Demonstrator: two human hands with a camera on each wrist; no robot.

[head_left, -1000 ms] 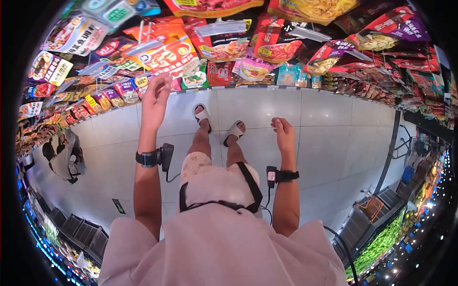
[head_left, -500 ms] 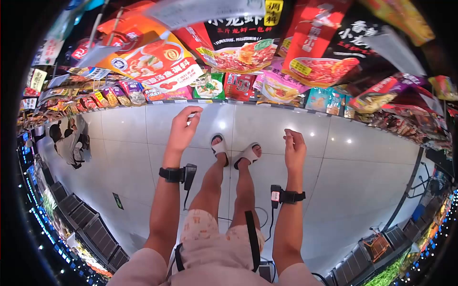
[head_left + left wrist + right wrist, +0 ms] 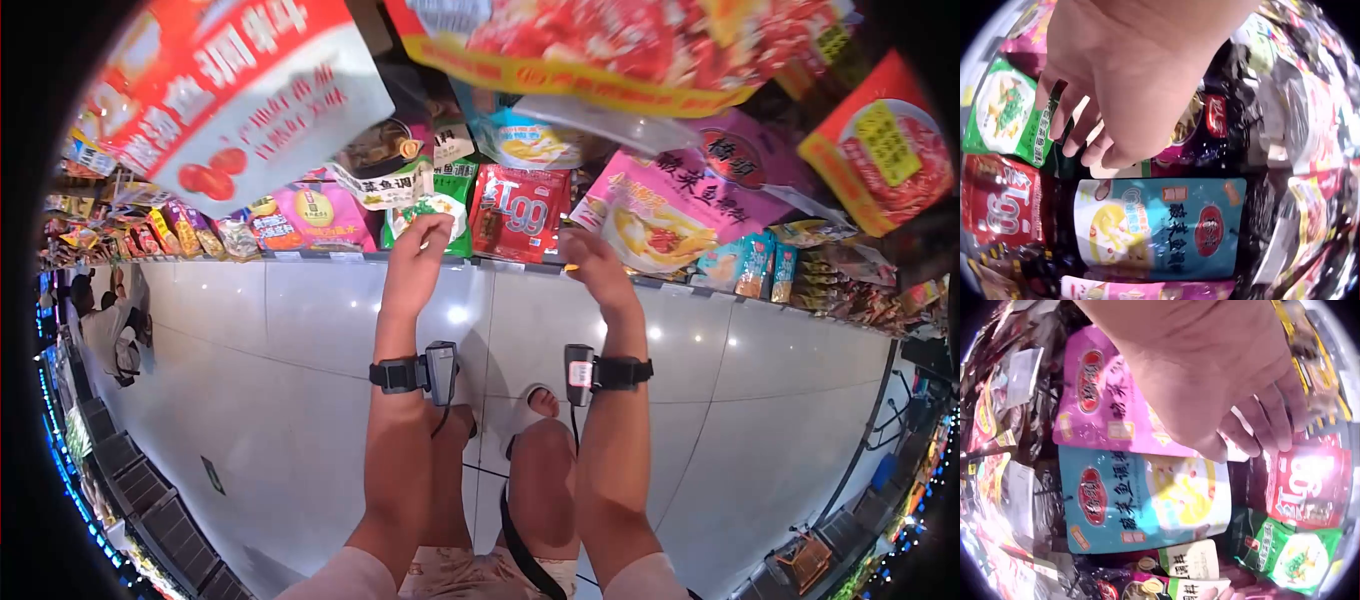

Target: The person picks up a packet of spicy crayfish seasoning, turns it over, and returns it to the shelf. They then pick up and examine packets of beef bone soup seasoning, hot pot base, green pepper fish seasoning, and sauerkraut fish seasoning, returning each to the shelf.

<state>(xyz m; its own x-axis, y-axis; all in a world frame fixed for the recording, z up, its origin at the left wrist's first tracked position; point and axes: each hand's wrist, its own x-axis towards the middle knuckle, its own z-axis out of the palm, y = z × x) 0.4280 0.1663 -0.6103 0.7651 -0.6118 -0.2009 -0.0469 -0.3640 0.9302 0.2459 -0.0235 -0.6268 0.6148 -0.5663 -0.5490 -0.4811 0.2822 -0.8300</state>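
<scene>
In the head view my left hand (image 3: 410,270) reaches the bottom shelf row, fingers loosely bent in front of a green seasoning packet (image 3: 463,190). Nothing is held in it. My right hand (image 3: 606,275) hangs beside a red packet marked 99 (image 3: 522,212) and below a pink pouch (image 3: 670,205), its fingers relaxed and holding nothing. A blue pouch (image 3: 1160,228) hangs beside the left fingers in the left wrist view. In the right wrist view the right hand (image 3: 1222,381) overlaps the pink pouch (image 3: 1100,394), with the blue pouch (image 3: 1107,500) alongside.
Large hanging pouches, one red and white (image 3: 270,130) and one yellow-edged (image 3: 620,60), jut out above the hands. The shelf's front edge (image 3: 500,266) runs across over the tiled floor (image 3: 320,320). Another person (image 3: 108,325) is low down at far left.
The view has come closer to the shelf and lower. My left hand first moved down from an orange pouch, then both hands moved forward to the bottom row of packets.
</scene>
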